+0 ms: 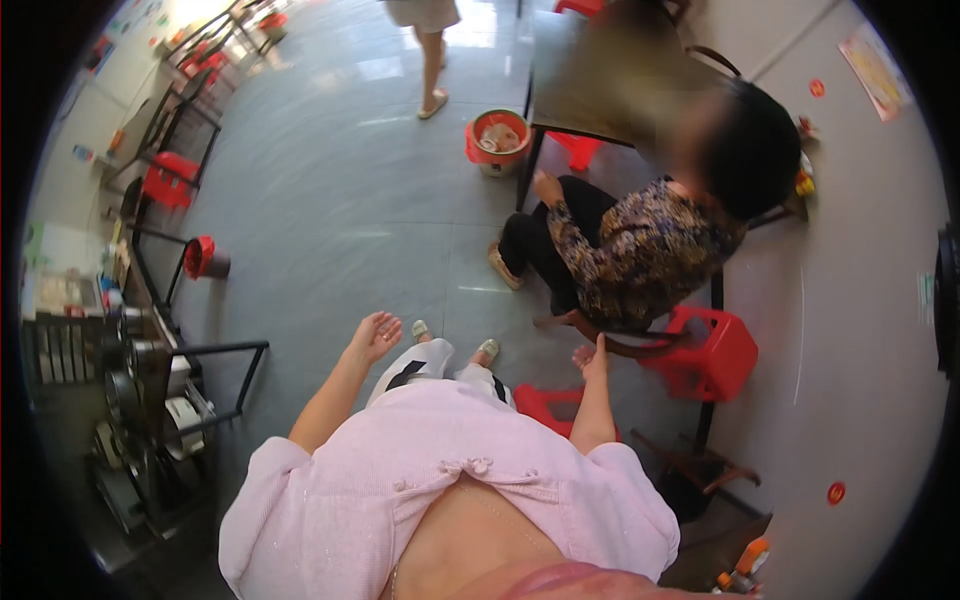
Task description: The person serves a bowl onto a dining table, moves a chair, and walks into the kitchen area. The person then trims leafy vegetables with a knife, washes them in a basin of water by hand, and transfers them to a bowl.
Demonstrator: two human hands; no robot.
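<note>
My left hand [376, 337] hangs in the air over the grey floor, fingers loosely apart and nothing in it. On the other side, my right hand [592, 356] is empty, with its fingers stretched out. It is close to the curved wooden back of a chair [640, 349]; I cannot tell whether it touches the wood. On that chair sits a person in a patterned top [655, 245], beside a table. A red plastic stool [550, 402] is partly hidden below my right forearm.
Another red stool [722, 355] stands by the right wall. A bin with a red liner [498, 138] is beside the table [590, 85]. A second lined bin [207, 258] and a dark metal frame [235, 350] are at left. Another person's leg [431, 75] shows ahead.
</note>
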